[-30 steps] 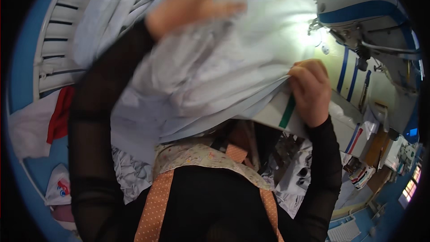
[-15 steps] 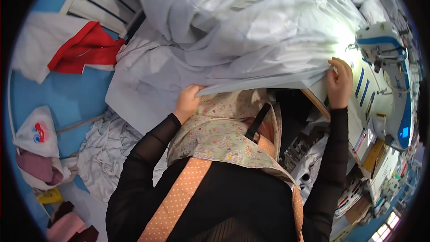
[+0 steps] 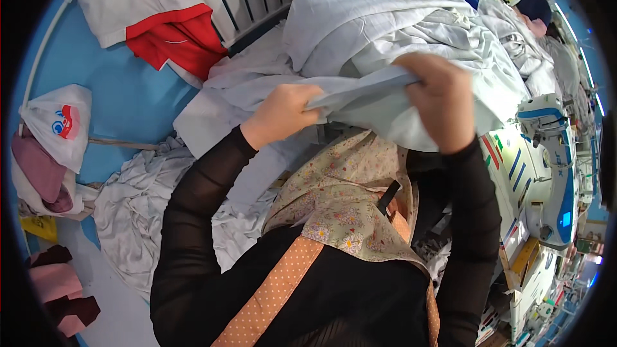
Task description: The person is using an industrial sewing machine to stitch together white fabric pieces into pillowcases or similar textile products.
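Observation:
A stretch of pale grey-white fabric [image 3: 366, 88] is pulled up between my two hands, raised above my lap. My left hand [image 3: 280, 114] is closed round one end of its folded edge. My right hand [image 3: 443, 99], smeared a little by motion, grips the edge at the other end, fingers curled over it. Below the held edge the cloth hangs toward the floral apron [image 3: 347, 199] I wear. Behind, the fabric runs into a large heap of white cloth [image 3: 385, 19] on the table.
To the right stands a white and blue sewing machine [image 3: 549, 167]. A red and white garment [image 3: 170, 32] hangs at the upper left, above a plastic bag [image 3: 61, 122]. More white cloth [image 3: 138, 218] lies piled low on the left. Another person [image 3: 535, 0] sits at the far right.
Both hands have lifted the fabric edge up from the table's front. My right hand has come left, away from the sewing machine, and now grips the cloth. The view has shifted.

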{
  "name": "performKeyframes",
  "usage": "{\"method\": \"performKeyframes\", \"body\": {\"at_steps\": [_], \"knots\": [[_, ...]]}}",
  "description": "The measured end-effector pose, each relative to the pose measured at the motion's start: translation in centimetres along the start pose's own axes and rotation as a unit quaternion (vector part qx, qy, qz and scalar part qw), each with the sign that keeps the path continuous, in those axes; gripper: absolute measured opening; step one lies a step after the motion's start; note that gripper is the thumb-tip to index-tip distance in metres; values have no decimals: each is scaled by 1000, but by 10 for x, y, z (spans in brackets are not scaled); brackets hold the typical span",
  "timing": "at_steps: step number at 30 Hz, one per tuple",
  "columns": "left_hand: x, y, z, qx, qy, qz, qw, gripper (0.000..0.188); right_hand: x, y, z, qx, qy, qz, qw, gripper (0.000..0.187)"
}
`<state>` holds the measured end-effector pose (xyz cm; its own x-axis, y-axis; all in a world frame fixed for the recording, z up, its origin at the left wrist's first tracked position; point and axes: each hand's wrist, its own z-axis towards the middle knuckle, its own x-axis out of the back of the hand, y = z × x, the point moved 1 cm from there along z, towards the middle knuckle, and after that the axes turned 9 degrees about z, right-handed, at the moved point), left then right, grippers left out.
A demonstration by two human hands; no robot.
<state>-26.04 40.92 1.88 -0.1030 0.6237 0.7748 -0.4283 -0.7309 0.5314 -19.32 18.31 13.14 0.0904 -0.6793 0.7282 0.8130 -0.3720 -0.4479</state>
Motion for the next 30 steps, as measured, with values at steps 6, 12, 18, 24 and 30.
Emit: {"method": "performKeyframes", "body": {"at_steps": [6, 12, 18, 24, 30], "knots": [[-49, -72, -30, 162, 108, 105, 975, 17, 55, 0, 12, -43, 104, 6, 994, 21], [-54, -94, -1, 182, 247, 109, 945, 13, 113, 5, 35, -91, 211, -30, 973, 16], [-124, -50, 36, 196, 190, -434, 858, 45, 135, 21, 58, -145, 243, 79, 956, 16], [-165, -3, 59, 94, 291, -154, 940, 65, 142, 25, 66, -150, 239, 110, 953, 15], [-164, -19, 63, 158, 310, 16, 938, 37, 142, 30, 69, -133, 227, 101, 959, 16]]}}
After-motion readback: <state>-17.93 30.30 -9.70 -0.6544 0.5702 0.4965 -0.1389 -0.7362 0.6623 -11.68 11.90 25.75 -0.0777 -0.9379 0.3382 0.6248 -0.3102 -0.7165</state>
